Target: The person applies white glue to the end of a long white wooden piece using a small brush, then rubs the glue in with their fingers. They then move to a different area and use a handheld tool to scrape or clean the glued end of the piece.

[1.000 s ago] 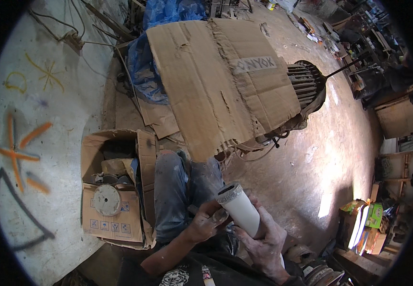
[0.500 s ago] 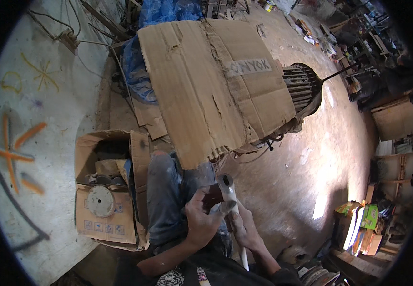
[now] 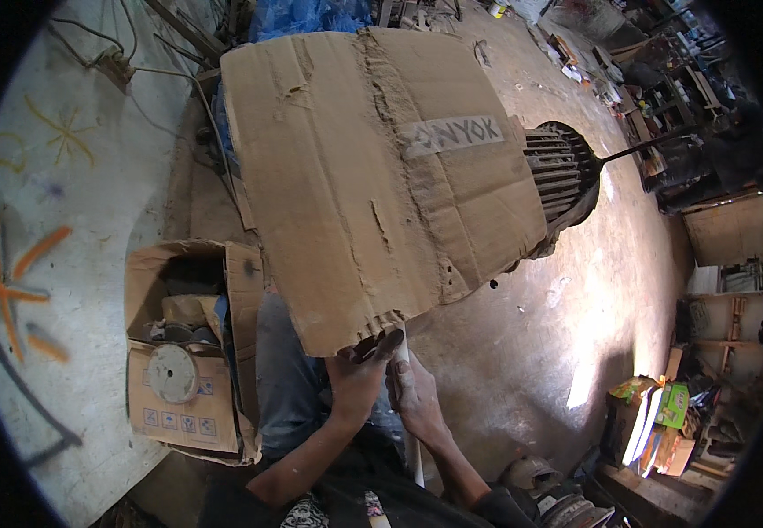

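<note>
A long pale rod [image 3: 413, 451] stands at a slant in front of my body, its upper end hidden under the edge of a cardboard sheet [image 3: 329, 220]. My right hand [image 3: 418, 400] is closed round the rod's upper part. Just beside it, my left hand [image 3: 355, 383] is closed at the rod's upper end, fingers partly under the cardboard's torn near edge. What lies in the left fingers is hidden. The sheet covers most of a machine whose dark ribbed housing [image 3: 562, 167] sticks out at the right.
At my left stands an open cardboard box [image 3: 241, 352] of mixed items with a round pale disc [image 3: 172, 373] at its front. A painted wall [image 3: 47, 290] rises beyond it. Blue plastic sheeting [image 3: 307, 16] lies at the back. Boxes and a green packet [image 3: 673, 405] sit at right.
Both hands and the rod have moved up and slightly left, toward the cardboard. The rod's hollow curved end, visible before, is now under the sheet's edge. The view has shifted a little.
</note>
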`<state>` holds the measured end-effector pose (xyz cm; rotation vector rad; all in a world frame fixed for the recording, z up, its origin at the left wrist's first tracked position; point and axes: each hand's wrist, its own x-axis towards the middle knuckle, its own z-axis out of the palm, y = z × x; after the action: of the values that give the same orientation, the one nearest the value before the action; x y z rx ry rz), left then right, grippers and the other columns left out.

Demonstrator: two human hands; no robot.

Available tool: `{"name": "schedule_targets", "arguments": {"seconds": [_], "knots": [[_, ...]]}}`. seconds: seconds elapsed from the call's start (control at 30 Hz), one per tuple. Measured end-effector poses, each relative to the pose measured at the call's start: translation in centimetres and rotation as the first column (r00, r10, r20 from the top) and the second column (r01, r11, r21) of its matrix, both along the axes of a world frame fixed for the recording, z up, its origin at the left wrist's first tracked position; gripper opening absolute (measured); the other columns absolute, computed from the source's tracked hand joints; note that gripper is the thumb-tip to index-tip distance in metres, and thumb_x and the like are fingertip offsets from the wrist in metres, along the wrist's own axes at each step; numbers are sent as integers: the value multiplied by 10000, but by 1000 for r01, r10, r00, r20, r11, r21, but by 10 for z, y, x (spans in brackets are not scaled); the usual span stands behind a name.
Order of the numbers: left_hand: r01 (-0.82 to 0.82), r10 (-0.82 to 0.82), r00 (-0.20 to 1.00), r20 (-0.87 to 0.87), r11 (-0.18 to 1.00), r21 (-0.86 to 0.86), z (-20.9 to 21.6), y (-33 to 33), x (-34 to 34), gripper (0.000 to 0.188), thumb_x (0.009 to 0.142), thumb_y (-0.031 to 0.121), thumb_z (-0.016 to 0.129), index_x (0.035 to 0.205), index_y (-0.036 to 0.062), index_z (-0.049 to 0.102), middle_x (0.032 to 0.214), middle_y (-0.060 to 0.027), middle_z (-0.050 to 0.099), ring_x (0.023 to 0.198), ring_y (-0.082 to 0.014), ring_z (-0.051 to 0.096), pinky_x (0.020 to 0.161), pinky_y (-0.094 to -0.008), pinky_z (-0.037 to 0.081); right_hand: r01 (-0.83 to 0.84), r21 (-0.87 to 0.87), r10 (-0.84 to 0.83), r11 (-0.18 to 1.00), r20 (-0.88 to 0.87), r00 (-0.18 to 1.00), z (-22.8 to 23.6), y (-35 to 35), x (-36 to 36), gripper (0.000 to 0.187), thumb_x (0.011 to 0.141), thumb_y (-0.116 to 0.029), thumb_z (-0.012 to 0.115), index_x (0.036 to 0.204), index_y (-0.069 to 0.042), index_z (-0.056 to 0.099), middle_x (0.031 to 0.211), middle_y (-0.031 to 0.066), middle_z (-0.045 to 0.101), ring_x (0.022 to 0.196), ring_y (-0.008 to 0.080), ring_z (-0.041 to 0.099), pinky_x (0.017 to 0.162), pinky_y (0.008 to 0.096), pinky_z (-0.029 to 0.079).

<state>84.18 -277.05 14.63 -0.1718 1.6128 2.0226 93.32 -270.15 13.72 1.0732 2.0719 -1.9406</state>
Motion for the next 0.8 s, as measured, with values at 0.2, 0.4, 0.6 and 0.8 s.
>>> {"name": "schedule_targets", "arguments": {"seconds": [0.2, 0.4, 0.6, 0.8], "knots": [[11, -12, 1000, -11, 999, -33, -5, 1, -5, 263, 840, 92, 714, 1061, -34, 647, 971, -59, 670, 869, -105, 596, 795, -256, 478, -5, -49, 6, 999, 30, 1000, 2, 3, -6, 578, 990, -515, 279, 1085, 11, 497, 745, 162, 529, 683, 279, 512, 661, 409, 420], [-3, 3, 1000, 11, 1000, -23, -15, 4, -5, 308, 836, 143, 730, 1066, -42, 642, 969, -71, 669, 872, -125, 614, 824, -278, 496, -21, -15, 22, 1000, 43, 999, 3, 7, -9, 576, 995, -508, 262, 1077, 10, 500, 746, 162, 529, 680, 292, 511, 659, 417, 415], [8, -9, 1000, -6, 998, -60, -30, 2, -4, 325, 823, 183, 750, 1037, -40, 647, 949, -56, 661, 845, -115, 606, 798, -274, 494, -27, -18, 28, 999, 49, 998, -5, 9, -11, 582, 998, -502, 252, 1125, 13, 492, 760, 175, 533, 696, 303, 520, 672, 409, 421], [48, -47, 999, 7, 995, -88, -4, 6, -12, 263, 829, 169, 741, 966, -36, 650, 904, -28, 654, 800, -105, 601, 766, -273, 493, -32, -10, 32, 999, 30, 999, 5, 9, -11, 596, 988, -512, 279, 1173, 20, 476, 776, 180, 543, 699, 312, 529, 670, 403, 427]]}}
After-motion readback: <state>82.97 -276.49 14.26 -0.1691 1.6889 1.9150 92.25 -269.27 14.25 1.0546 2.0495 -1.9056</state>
